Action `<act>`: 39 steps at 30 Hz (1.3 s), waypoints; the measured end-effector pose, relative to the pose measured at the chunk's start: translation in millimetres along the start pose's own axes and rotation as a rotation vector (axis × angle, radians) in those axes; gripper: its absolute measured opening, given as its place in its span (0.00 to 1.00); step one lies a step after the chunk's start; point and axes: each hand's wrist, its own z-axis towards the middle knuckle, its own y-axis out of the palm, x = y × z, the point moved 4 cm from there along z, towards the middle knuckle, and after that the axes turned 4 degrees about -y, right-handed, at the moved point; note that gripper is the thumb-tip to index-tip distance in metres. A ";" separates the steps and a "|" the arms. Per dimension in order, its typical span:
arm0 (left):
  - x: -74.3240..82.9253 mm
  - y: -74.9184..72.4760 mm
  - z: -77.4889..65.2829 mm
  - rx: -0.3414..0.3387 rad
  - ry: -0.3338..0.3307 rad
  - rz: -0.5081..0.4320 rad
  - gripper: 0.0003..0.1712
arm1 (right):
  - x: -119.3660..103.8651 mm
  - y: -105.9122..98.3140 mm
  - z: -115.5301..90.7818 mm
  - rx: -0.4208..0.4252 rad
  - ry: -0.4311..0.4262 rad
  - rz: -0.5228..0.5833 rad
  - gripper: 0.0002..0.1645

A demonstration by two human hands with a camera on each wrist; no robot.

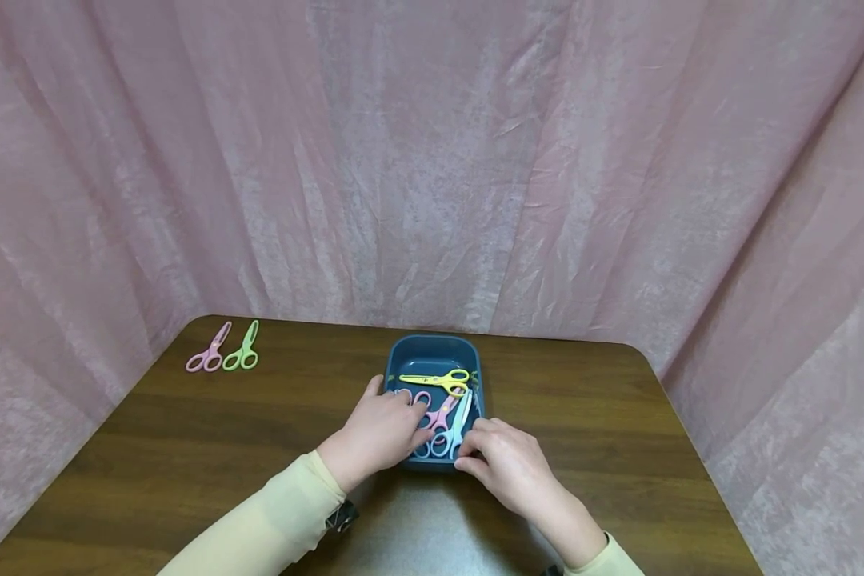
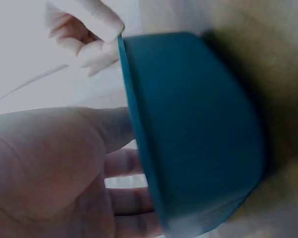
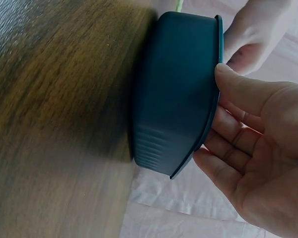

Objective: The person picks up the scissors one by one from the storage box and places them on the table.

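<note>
A dark blue plastic bin [image 1: 432, 342] sits on the table, holding several pairs of scissors. Yellow scissors [image 1: 435, 380] lie across the others; pink scissors [image 1: 442, 412] and light blue scissors [image 1: 461, 416] lie nearer me. My left hand [image 1: 382, 428] reaches over the bin's left side, thumb and fingers spread among the scissors; its fingertips are partly hidden. With its thumb at the rim and its fingers behind, my right hand [image 3: 260, 134] holds the bin's near right corner. Over the rim in the left wrist view, the left fingers [image 2: 131, 201] go down inside.
Pink scissors [image 1: 210, 350] and green scissors [image 1: 243, 348] lie side by side at the far left of the brown wooden table [image 1: 583, 464]. A pink curtain [image 1: 432, 160] hangs behind the table's back edge and along both sides.
</note>
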 end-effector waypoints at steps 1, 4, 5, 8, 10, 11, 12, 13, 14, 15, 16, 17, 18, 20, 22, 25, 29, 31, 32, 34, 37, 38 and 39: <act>0.7 -0.9 2.2 -0.028 -0.009 0.007 0.28 | -0.2 0.0 0.1 -0.004 0.001 0.003 0.09; 2.6 -2.2 7.5 -0.101 -0.026 0.033 0.28 | -0.5 0.1 0.2 -0.010 0.003 0.005 0.09; 3.3 -2.0 8.7 -0.123 -0.029 0.042 0.28 | -0.6 0.0 0.1 -0.009 0.003 0.004 0.09; 4.3 0.0 11.3 -0.160 -0.041 0.057 0.26 | -0.6 -0.2 -0.5 0.001 0.002 -0.006 0.09; 4.2 1.8 12.1 -0.172 -0.043 0.063 0.25 | -1.1 -0.2 -0.7 0.008 0.000 -0.009 0.10; 3.8 2.7 12.1 -0.174 -0.043 0.065 0.25 | -1.4 0.0 -0.5 0.011 0.000 -0.010 0.10; 3.4 3.7 12.2 -0.174 -0.043 0.064 0.24 | -1.7 0.2 -0.3 0.012 0.000 -0.011 0.10; 3.0 4.7 12.3 -0.174 -0.042 0.061 0.23 | -2.1 0.4 -0.1 0.012 0.000 -0.010 0.10; 2.6 5.2 12.5 -0.172 -0.041 0.056 0.23 | -2.4 0.4 0.2 0.011 0.000 -0.009 0.10; 2.3 5.8 12.7 -0.171 -0.040 0.053 0.22 | -2.6 0.6 0.6 0.010 0.000 -0.009 0.10; 2.1 6.3 12.9 -0.168 -0.039 0.050 0.22 | -2.7 0.6 0.9 0.009 0.002 -0.007 0.10; 1.9 6.5 13.1 -0.165 -0.040 0.048 0.22 | -2.8 0.6 1.2 0.008 0.003 -0.006 0.10; 1.9 6.6 13.5 -0.163 -0.040 0.046 0.22 | -2.9 0.5 1.6 0.006 0.004 -0.005 0.10; 2.3 7.0 14.3 -0.160 -0.039 0.046 0.22 | -2.8 0.3 1.8 0.000 0.011 -0.001 0.10; 3.2 8.3 15.0 -0.159 -0.037 0.054 0.23 | -2.4 -0.1 1.3 -0.006 0.021 -0.001 0.11; 4.6 10.8 16.3 -0.159 -0.041 0.064 0.25 | -1.9 -0.3 0.2 -0.008 0.033 -0.004 0.11; 5.5 13.9 17.1 -0.165 -0.064 0.061 0.29 | -2.6 0.6 -0.6 -0.006 0.036 -0.006 0.11; 5.5 15.3 17.4 -0.175 -0.075 0.047 0.31 | -2.8 1.5 -1.1 -0.010 0.039 -0.002 0.11; 5.4 16.0 17.6 -0.178 -0.078 0.040 0.32 | -2.8 1.8 -1.4 -0.011 0.041 -0.003 0.11; 5.4 16.7 18.3 -0.183 -0.082 0.027 0.33 | -2.6 2.2 -1.7 -0.011 0.045 -0.003 0.11; 4.7 17.1 19.4 -0.177 -0.085 0.019 0.32 | -2.7 2.1 -1.0 -0.006 0.040 -0.005 0.11; 4.5 17.1 19.6 -0.176 -0.086 0.023 0.32 | -2.8 1.9 -0.4 -0.003 0.035 -0.007 0.11; 4.2 17.1 19.8 -0.175 -0.088 0.026 0.32 | -3.0 1.8 0.3 -0.002 0.030 -0.007 0.11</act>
